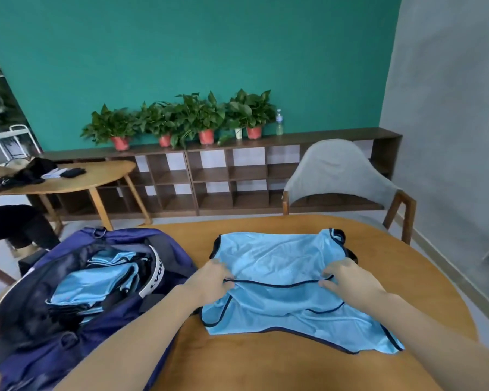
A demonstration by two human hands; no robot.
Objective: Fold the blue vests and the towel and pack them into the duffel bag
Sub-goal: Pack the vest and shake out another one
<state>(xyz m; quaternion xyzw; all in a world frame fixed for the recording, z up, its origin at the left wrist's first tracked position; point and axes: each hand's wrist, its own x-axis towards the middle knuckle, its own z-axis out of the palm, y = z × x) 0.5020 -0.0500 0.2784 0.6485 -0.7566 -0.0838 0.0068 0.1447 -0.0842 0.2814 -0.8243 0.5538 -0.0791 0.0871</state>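
Note:
A light blue vest (283,258) with dark trim lies spread on the wooden table (266,368), partly folded over itself. My left hand (212,280) pinches its dark-trimmed edge on the left side. My right hand (347,280) pinches the same edge on the right. To the left stands an open navy duffel bag (76,342), with folded blue vests (96,283) lying inside it. No towel can be made out.
A grey chair (339,176) stands behind the table. A second wooden table (76,179) with dark items is at the far left. Low shelving (223,176) with several potted plants runs along the green wall.

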